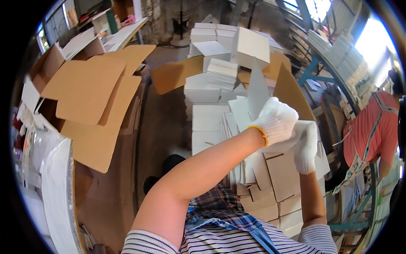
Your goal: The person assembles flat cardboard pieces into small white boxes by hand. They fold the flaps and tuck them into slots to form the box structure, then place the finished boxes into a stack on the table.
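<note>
My left hand [277,120], in a white knitted glove with a yellow cuff, reaches across to the right. Its fingers are closed on a white cardboard box [281,146] that is partly folded. Close beside it, my right hand [306,148], gloved in white too, has its fingers bent round the right side of the same box. A white flap [257,91] stands up just beyond my left hand, and a brown panel [291,89] rises behind both hands. Whether these two belong to the held box I cannot tell. Below the hands lie several flattened white cartons [277,175].
Stacked white boxes [207,91] stand ahead, with a larger white box [251,47] on top. Brown cardboard sheets [91,93] jut from the left-hand bench. At the right, a person in a pink top [374,129] is near a blue metal frame [317,72].
</note>
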A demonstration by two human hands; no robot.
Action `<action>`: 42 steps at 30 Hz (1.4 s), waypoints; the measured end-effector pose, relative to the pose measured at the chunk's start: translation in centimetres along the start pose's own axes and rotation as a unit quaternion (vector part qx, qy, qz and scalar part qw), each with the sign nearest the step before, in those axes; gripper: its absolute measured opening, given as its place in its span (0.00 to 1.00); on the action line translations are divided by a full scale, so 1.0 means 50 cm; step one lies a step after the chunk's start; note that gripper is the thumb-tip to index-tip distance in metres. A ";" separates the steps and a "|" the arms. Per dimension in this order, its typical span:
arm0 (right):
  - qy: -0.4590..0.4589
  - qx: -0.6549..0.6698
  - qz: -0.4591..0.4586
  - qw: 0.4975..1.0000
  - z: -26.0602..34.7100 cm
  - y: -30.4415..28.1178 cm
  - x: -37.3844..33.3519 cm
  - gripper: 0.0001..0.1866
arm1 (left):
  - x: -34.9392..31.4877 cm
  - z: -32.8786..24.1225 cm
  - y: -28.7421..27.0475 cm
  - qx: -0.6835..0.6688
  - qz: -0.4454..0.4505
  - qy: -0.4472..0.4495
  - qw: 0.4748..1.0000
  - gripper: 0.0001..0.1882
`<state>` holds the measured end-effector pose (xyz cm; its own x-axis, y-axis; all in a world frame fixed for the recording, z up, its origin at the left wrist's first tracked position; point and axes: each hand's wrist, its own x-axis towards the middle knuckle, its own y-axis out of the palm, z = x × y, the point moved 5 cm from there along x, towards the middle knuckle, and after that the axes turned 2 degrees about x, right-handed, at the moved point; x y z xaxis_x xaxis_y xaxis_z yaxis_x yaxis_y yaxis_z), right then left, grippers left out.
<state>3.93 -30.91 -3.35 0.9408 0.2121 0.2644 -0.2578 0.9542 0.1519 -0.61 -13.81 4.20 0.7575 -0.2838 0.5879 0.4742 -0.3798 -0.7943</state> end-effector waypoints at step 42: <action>0.002 0.149 -0.154 0.977 0.149 -0.049 -0.099 0.14 | -0.070 -0.168 -0.045 -0.024 -0.202 0.034 0.979 0.13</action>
<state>-1.72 -35.86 2.10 0.9845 -0.0746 0.1586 -0.0139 0.8688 0.4949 -8.11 -19.37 5.20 0.4806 -0.1589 0.8624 0.7054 -0.5143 -0.4878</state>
